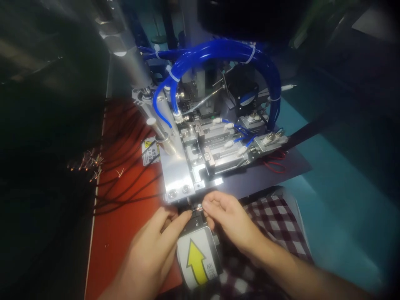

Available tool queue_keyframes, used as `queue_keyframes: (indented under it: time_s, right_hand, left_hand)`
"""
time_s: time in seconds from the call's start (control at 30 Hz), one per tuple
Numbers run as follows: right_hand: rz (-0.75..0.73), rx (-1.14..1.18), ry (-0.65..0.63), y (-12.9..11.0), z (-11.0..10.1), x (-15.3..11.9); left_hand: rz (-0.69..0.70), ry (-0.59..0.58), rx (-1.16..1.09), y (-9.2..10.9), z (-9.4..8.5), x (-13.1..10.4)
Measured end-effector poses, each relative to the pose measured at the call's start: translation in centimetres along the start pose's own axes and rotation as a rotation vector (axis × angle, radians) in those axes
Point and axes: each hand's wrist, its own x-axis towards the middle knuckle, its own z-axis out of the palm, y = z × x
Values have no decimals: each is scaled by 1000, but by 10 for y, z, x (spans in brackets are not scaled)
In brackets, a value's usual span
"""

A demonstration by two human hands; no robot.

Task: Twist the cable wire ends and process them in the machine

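In the lower middle of the head view, my left hand (156, 241) is closed in a pinch, thumb and forefinger together near the front edge of a metal machine fixture (178, 175). What it grips is mostly hidden by the fingers. Facing it, my right hand (228, 216) pinches a small shiny metal part (199, 207) between thumb and fingertips. The fingertips of both hands are a short gap apart. Just below them lies a dark block with a white label (184, 250) bearing a yellow arrow (196, 260).
Black cables (125, 146) with bare copper ends (87, 160) spread over the red surface (115, 237) on the left. Thick blue air hoses (218, 50) arch above pneumatic cylinders (225, 156). A metal post (125, 54) rises at left. Checked cloth (275, 221) shows below right.
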Motion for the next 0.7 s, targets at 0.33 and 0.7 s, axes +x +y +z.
queue_keyframes:
  time_s: [0.33,0.7]
  right_hand:
    - [1,-252,20,-11,2,-2]
    - [-48,-233,-36,-6,-10,-4]
  left_hand:
    - [41,-28,8,-11,-7,-4]
    - [40,15,93,-20,-8,-16]
